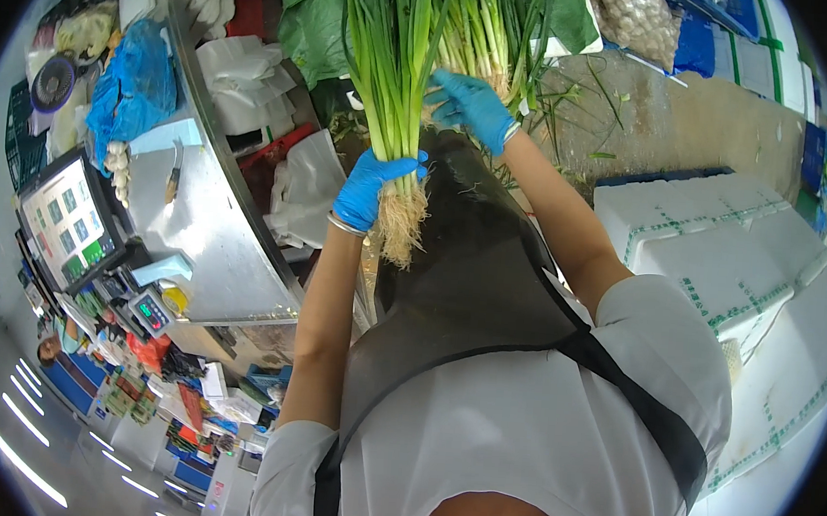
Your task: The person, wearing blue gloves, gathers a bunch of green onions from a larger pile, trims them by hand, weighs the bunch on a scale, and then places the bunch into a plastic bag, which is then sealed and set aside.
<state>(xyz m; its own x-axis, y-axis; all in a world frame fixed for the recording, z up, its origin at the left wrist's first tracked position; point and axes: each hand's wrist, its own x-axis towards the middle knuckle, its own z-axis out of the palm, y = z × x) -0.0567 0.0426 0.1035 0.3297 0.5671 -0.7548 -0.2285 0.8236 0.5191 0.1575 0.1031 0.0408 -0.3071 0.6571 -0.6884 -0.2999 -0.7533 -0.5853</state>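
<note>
My left hand [365,192], in a blue glove, is closed round a bunch of spring onions [399,75] just above the roots. The bunch stands nearly upright in view, its green leaves reaching the top edge and its pale, stringy roots [402,221] hanging below my fist. My right hand [477,109], also blue-gloved, is to the right of the stalks with its fingers apart, holding nothing that I can see; its fingertips come close to the bunch. Behind it lies a second heap of spring onions [484,38], white stems toward me.
A metal counter [216,263] on the left carries a touch screen [69,220], a knife [174,174] and a blue plastic bag [137,76]. White foam boxes [712,236] are stacked on the right. Loose leaves [577,111] lie beyond my right hand. A dark apron [461,261] covers my front.
</note>
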